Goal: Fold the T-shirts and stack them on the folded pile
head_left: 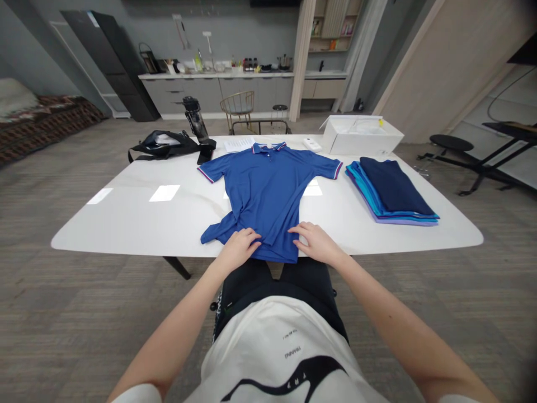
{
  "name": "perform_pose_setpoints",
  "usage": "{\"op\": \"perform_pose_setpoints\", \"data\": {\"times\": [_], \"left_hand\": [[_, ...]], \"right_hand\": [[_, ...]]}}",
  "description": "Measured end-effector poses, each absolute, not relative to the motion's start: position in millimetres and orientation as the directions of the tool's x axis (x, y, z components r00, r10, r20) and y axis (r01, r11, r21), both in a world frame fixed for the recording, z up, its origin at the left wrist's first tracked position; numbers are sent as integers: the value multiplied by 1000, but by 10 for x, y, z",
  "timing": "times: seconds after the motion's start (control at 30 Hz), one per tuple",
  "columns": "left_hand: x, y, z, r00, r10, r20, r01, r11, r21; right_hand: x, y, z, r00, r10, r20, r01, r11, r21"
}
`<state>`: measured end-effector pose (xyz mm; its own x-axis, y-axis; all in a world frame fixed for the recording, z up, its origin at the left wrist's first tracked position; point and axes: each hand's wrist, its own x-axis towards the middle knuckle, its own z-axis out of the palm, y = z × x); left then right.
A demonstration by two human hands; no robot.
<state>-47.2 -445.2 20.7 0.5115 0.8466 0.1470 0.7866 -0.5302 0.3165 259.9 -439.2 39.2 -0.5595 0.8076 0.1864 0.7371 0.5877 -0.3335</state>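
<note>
A blue short-sleeved polo shirt (268, 184) lies front up on the white table, its collar pointing away from me. Red and white stripes trim the collar and sleeve ends. The lower part is creased, with one corner spread out to the left and the hem hanging slightly past the near table edge. My left hand (240, 247) rests on the lower left of the shirt, thumb and fingers apart. At the shirt's lower right edge, my right hand (314, 240) touches the cloth with fingers stretched and the thumb apart.
A stack of folded shirts (396, 187) sits on the right of the table (126, 224). Behind it stands a white box (361, 137). A black bag (165, 144), a dark bottle (196, 118) and a paper sheet (239, 144) lie toward the far left side.
</note>
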Motion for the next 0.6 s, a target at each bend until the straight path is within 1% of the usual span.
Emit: {"op": "perform_pose_setpoints", "data": {"times": [0.07, 0.13, 0.23, 0.33, 0.4, 0.53, 0.6], "left_hand": [[-363, -4489, 198, 516, 844, 146, 782, -534, 321], [-217, -4540, 182, 519, 840, 157, 769, -540, 342], [-69, -4610, 154, 519, 836, 180, 729, -542, 418], [-113, -4637, 144, 501, 842, 201, 707, -532, 465], [-239, -4633, 149, 491, 847, 203, 727, -527, 440], [-570, -4642, 137, 484, 855, 188, 786, -519, 336], [-710, -4671, 112, 477, 857, 197, 791, -516, 328]], "right_hand": [[2420, -4438, 341, -591, 788, 175, 717, 612, -333], [2196, -4466, 284, -597, 786, 162, 727, 615, -306], [1970, -4475, 229, -574, 805, 151, 761, 593, -263], [2005, -4473, 230, -536, 830, 153, 788, 557, -262], [2162, -4490, 249, -495, 853, 165, 806, 521, -282], [2621, -4562, 264, -372, 903, 216, 841, 426, -333], [2862, -4580, 246, -319, 921, 225, 851, 383, -359]]}}
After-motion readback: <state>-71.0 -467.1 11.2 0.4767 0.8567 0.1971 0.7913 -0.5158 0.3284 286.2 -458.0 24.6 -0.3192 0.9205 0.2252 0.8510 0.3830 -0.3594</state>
